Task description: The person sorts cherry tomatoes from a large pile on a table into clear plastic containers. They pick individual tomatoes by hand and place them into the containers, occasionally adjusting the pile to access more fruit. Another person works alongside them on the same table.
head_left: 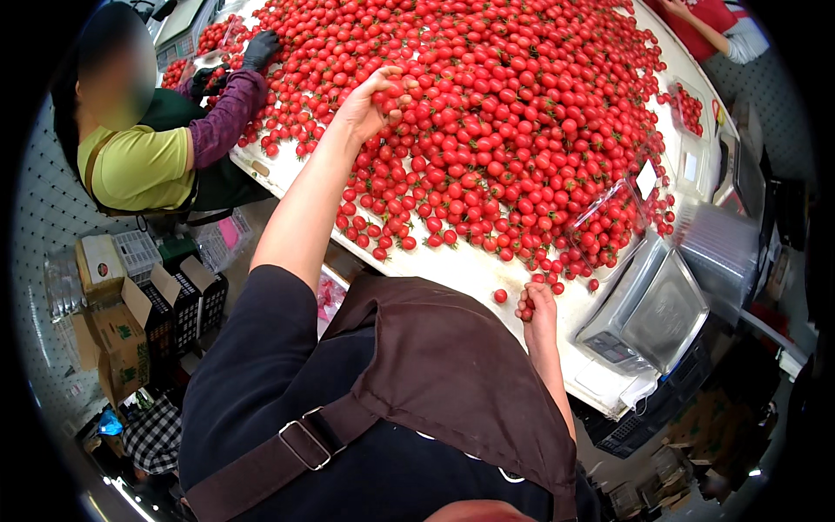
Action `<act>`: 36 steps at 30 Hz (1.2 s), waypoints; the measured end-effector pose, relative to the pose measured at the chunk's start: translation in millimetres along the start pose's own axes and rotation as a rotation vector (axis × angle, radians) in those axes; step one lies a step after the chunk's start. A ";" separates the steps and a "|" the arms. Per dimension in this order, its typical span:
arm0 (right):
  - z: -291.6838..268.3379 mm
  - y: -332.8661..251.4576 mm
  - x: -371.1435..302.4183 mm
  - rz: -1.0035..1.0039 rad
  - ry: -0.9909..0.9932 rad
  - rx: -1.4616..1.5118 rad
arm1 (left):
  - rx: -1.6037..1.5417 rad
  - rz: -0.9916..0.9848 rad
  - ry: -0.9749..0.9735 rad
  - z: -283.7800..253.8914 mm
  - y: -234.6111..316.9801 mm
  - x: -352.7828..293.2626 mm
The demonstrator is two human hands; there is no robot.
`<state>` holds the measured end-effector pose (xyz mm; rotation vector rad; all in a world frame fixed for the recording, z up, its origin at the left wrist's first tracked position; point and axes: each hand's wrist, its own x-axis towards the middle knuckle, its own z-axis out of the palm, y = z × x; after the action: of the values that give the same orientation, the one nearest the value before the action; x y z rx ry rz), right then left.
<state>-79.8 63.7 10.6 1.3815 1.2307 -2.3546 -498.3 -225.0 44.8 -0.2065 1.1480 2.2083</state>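
Observation:
A large heap of red cherry tomatoes point(522, 113), many with green stems, spreads over the white tabletop point(417, 270). My left hand point(370, 106) reaches out over the heap's left part, its fingers curled around cherry tomatoes; how many is unclear. Close to the table's near edge, my right hand point(541, 311) is closed on a few cherry tomatoes point(527, 314). One loose cherry tomato point(500, 296) lies just left of that hand. Beyond my right hand, a clear plastic box point(600, 230) holding cherry tomatoes rests on a scale point(648, 300).
At the left, a co-worker in dark gloves point(261, 50) handles tomatoes at the table. Another person's arm point(696, 24) shows at the far right. Stacked clear boxes point(718, 252) stand right of the scale. Cartons point(117, 344) and black crates point(204, 296) sit on the left floor.

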 end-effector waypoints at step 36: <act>20.8 -8.1 4.4 -0.022 -0.037 -0.009 | 0.789 -0.073 0.300 27.9 -24.4 59.0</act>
<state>-100.1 55.3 16.8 1.3224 1.2514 -2.3750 -526.0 -165.7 21.0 -0.2358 2.0376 1.5383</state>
